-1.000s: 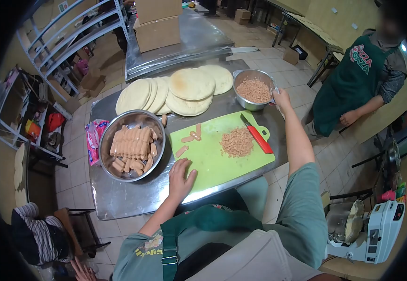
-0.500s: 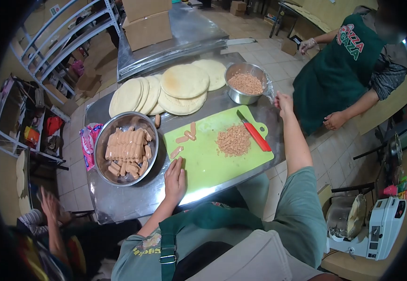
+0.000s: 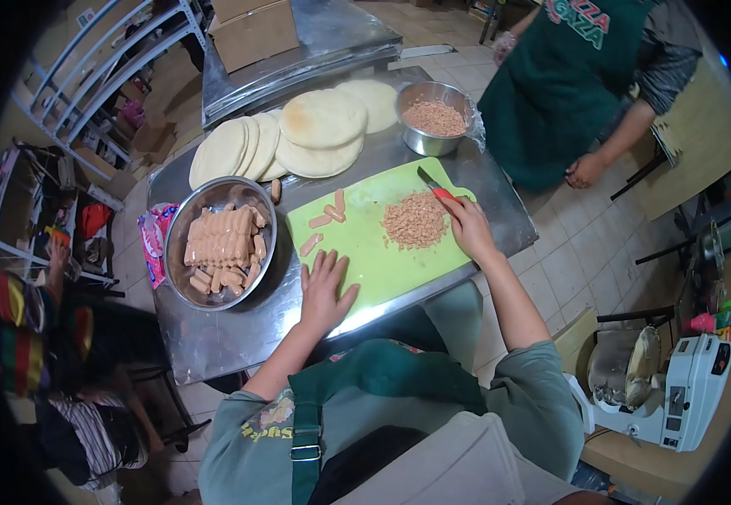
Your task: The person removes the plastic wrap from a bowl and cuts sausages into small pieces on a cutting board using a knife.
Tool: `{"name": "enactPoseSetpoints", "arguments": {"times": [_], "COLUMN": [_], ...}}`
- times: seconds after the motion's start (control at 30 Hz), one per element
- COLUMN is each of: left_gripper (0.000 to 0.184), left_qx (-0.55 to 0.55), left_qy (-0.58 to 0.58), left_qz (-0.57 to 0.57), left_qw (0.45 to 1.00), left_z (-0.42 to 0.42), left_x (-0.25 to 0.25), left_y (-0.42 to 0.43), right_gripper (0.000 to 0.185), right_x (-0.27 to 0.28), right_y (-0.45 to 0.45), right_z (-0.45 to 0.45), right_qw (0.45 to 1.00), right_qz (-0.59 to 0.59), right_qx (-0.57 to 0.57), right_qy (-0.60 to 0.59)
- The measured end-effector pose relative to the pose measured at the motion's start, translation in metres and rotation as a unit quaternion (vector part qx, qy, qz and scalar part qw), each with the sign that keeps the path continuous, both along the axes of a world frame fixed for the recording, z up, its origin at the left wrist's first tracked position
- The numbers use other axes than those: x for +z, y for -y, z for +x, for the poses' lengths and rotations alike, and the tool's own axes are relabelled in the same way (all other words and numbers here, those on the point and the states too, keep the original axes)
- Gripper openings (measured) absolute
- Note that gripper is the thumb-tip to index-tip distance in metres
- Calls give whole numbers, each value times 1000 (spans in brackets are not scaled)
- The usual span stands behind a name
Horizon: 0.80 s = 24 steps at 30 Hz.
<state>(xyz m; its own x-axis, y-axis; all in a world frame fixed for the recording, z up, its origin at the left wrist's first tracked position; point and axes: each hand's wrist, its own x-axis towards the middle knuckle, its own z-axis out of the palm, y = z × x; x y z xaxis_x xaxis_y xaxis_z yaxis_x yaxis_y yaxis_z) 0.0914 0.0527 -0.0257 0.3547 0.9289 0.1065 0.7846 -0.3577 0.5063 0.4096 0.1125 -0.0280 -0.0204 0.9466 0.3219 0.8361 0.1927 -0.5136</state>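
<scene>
My left hand [image 3: 325,290] lies with spread fingers on the near left corner of the green cutting board [image 3: 365,282], holding nothing. My right hand [image 3: 470,229] is closed on the red handle of a knife [image 3: 438,190] at the board's right side, its blade pointing away from me. Beside the knife is a heap of chopped sausage [image 3: 414,220]. Several sausage pieces [image 3: 328,212] lie on the board's left part. A large steel bowl [image 3: 178,282] of sausages stands left of the board. Behind the board is a steel pot [image 3: 424,145] of chopped sausage.
Several flatbreads [image 3: 319,119] lie at the table's far side. A pink packet [image 3: 155,240] is left of the bowl. One co-worker in a green apron [image 3: 550,101] stands at the far right; another person [image 3: 29,328] is at the left. A mixer [image 3: 685,396] stands at lower right.
My right hand has come from beside the pot down to the knife and taken hold of it. My left hand's fingers have spread. The person at left has moved toward the shelf.
</scene>
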Motion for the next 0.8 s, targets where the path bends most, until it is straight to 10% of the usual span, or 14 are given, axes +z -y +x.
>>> {"name": "enactPoseSetpoints", "arguments": {"times": [0.4,0.8], "left_gripper": [79,46], "left_qx": [-89,-36], "left_qy": [-60,150], "left_qz": [43,59], "left_qw": [993,986], "left_z": [76,130], "left_x": [-12,-18], "left_y": [-67,-100], "right_gripper": [26,36], "right_x": [-6,-31], "right_y": [-20,-34], "right_z": [1,-84], "right_qw": [992,979], "right_qz": [112,49], "right_qx": [2,-83], "right_qy": [54,-180]}}
